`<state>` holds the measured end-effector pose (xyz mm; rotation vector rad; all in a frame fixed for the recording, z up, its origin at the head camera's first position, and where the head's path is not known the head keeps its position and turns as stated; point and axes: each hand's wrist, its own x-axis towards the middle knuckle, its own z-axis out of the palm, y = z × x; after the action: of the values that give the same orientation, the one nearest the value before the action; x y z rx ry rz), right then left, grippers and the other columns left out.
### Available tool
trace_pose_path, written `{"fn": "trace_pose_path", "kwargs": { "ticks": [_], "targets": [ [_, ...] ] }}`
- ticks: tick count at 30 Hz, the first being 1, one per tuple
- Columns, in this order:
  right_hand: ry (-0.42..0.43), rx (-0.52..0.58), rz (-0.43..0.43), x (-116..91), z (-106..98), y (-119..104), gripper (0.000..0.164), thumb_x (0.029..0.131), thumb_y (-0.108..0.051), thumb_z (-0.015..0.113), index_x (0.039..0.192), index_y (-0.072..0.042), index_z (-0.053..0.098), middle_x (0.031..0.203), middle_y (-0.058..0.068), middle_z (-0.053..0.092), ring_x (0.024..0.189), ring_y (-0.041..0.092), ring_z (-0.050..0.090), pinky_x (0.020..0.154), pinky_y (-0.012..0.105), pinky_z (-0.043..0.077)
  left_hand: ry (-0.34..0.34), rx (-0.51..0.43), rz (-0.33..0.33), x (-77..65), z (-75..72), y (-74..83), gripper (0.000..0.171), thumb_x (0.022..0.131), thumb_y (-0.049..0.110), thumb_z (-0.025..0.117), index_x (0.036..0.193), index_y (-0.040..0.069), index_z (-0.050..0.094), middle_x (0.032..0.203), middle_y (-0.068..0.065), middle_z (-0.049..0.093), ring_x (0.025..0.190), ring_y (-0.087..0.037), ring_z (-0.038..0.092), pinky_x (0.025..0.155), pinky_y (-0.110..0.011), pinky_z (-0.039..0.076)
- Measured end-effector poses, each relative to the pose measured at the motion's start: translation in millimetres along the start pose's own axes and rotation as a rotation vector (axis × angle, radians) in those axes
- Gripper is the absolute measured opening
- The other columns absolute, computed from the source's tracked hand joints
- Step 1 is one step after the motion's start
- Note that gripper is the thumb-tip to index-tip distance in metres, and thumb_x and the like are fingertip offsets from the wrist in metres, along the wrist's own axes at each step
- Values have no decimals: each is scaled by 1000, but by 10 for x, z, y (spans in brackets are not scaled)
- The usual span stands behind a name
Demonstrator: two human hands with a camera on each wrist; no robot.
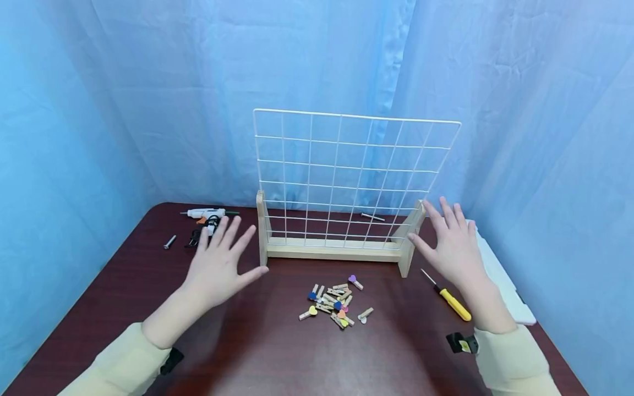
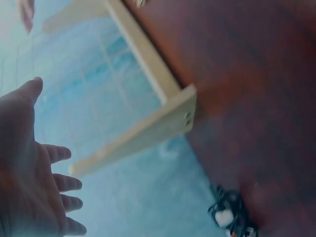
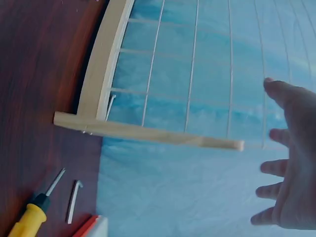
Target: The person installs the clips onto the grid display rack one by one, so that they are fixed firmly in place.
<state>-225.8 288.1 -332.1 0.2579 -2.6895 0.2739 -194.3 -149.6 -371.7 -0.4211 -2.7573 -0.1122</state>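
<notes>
White wire makes up one grid rack (image 1: 333,186), standing before you on one dark red table (image 1: 277,352) with two wooden supports (image 1: 262,228) and one wooden crossbar (image 1: 332,253). Your left hand (image 1: 218,269) is spread near the rack's left side; your right hand (image 1: 453,247), fingers also spread, is beside its right support. In front of the rack you have one pile of mini clothespins (image 1: 331,303), too overlapped to count exactly; two blue hearts (image 1: 338,305) and one purple heart (image 1: 352,279) show. Right of the rack are one yellow-handled screwdriver (image 1: 454,305), one metal rod (image 3: 72,205) and a white panel (image 1: 505,280). Left of it lie one bolt (image 1: 170,242) and one white tool (image 1: 205,213); another bolt (image 1: 372,217) lies behind. The patch on your right wrist strap (image 1: 457,342) is too small to read.
</notes>
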Motion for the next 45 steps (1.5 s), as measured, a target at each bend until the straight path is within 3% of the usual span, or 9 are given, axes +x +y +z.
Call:
{"fn": "trace_pose_path", "kwargs": {
  "ticks": [8,13,17,22,25,29,32,36,45],
  "targets": [
    [105,234,33,142,176,225,78,84,-38,58,144,-26,10,150,7,5,136,33,3,101,63,13,-96,-106,184,-33,353,258,86,76,77,28,140,20,30,148,-6,16,137,-25,7,108,-54,7],
    [148,358,54,236,404,377,80,84,-33,60,144,-30,6,149,4,10,133,33,18,97,60,27,-180,-232,342,-15,598,361,78,79,66,43,141,22,27,148,-3,18,137,-22,7,108,-51,14],
    [122,545,69,276,565,459,79,85,-29,59,144,-30,6,148,6,18,130,32,25,96,55,33,-241,-287,491,-7,759,443,71,81,54,53,139,19,32,146,-5,25,135,-25,15,106,-50,22],
    [17,876,111,282,691,492,75,87,-20,58,143,-32,9,147,10,19,131,32,24,103,53,24,-255,-285,640,-3,860,576,60,83,47,56,133,16,44,132,-7,44,122,-21,38,97,-42,37],
    [-7,958,135,287,762,520,72,87,-19,57,143,-31,12,146,12,21,131,33,24,104,51,25,-242,-281,676,6,871,655,52,83,42,58,129,20,49,118,-1,51,110,-14,46,89,-35,43],
    [24,1050,119,312,863,545,65,89,-13,54,142,-26,19,142,14,29,127,27,33,98,27,38,-215,-303,708,34,912,714,42,83,34,61,123,21,55,104,3,54,99,-10,49,85,-29,44],
    [65,1113,80,314,902,530,60,89,-8,53,141,-18,25,138,21,34,121,18,41,88,12,41,-203,-347,718,52,947,738,33,83,27,63,115,19,61,100,4,56,95,-8,51,84,-25,45],
    [101,1147,46,304,929,518,56,89,-6,52,139,-15,28,135,23,37,117,10,45,88,11,41,-198,-410,713,67,979,751,26,82,18,64,108,17,65,97,5,59,91,-5,54,81,-20,46],
    [96,1150,28,314,967,549,56,89,-7,52,138,-18,28,128,7,49,115,13,47,86,14,43,-244,-515,635,71,936,687,24,84,14,60,108,17,64,81,10,52,70,-5,50,62,-10,39]
  ]
}}
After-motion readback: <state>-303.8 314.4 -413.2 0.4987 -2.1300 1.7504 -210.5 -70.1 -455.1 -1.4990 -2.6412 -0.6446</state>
